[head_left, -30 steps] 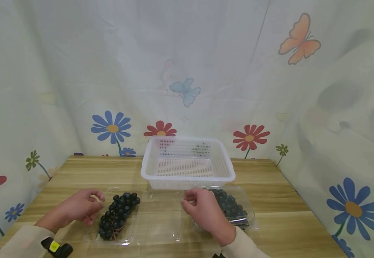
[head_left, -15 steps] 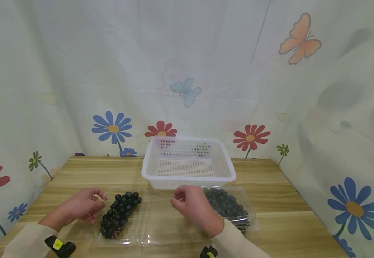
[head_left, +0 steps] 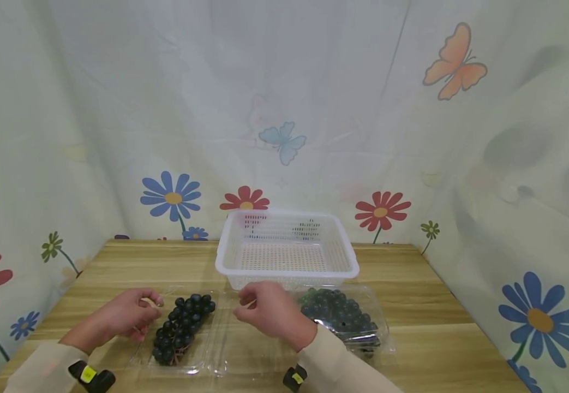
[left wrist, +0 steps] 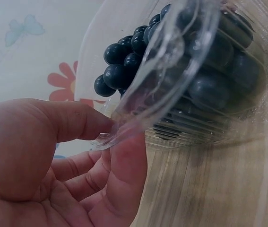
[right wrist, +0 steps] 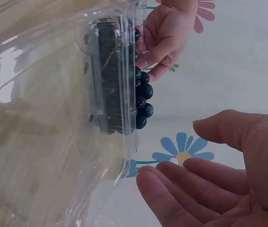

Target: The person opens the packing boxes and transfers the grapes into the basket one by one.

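A bunch of dark grapes (head_left: 182, 330) lies in the left half of a clear plastic clamshell box (head_left: 191, 371), whose lid is folded out flat to the right. My left hand (head_left: 127, 314) pinches the box's left rim between thumb and fingers, as the left wrist view shows up close. Above the folded-out lid hovers my right hand (head_left: 269, 312). In the right wrist view its fingers (right wrist: 195, 189) are loosely bent with nothing between them, apart from the plastic.
To the right, a second clear box (head_left: 384, 327) with dark grapes inside looks covered. A white perforated basket (head_left: 286, 273) stands at the back of the wooden table (head_left: 412, 295). A printed curtain surrounds the table.
My right hand has moved left, from beside the right-hand box to over the folded-out lid. The left hand has stayed at the rim.
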`<action>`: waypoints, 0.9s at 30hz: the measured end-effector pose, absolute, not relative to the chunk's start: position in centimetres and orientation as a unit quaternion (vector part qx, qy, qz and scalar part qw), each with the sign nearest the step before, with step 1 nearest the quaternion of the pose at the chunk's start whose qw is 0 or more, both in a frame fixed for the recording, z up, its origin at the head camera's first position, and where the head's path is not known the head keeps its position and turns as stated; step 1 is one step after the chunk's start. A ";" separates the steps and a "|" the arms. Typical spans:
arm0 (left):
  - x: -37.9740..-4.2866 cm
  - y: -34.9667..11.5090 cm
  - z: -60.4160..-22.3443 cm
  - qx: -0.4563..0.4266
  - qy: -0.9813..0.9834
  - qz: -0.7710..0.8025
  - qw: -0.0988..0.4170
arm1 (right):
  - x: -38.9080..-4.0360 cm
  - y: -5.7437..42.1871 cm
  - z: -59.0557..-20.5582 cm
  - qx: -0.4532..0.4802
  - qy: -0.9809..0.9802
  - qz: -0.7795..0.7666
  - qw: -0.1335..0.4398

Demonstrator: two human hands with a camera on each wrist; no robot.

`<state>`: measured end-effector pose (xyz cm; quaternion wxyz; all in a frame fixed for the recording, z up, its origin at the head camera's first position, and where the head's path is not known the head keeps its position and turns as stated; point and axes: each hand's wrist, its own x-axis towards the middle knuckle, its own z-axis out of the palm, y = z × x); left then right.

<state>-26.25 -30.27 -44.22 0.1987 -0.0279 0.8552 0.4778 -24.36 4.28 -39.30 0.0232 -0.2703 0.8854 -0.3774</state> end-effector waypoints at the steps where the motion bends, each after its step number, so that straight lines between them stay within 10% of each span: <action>1: -26.3 -30.3 -44.2 -0.026 0.856 0.476 0.200 | -24.5 4.1 -39.2 -0.277 0.883 -0.377 0.024; 27: -26.5 -30.1 -44.0 -0.024 0.865 0.461 0.197 | -27.3 0.0 -38.8 -0.365 0.878 -0.307 0.053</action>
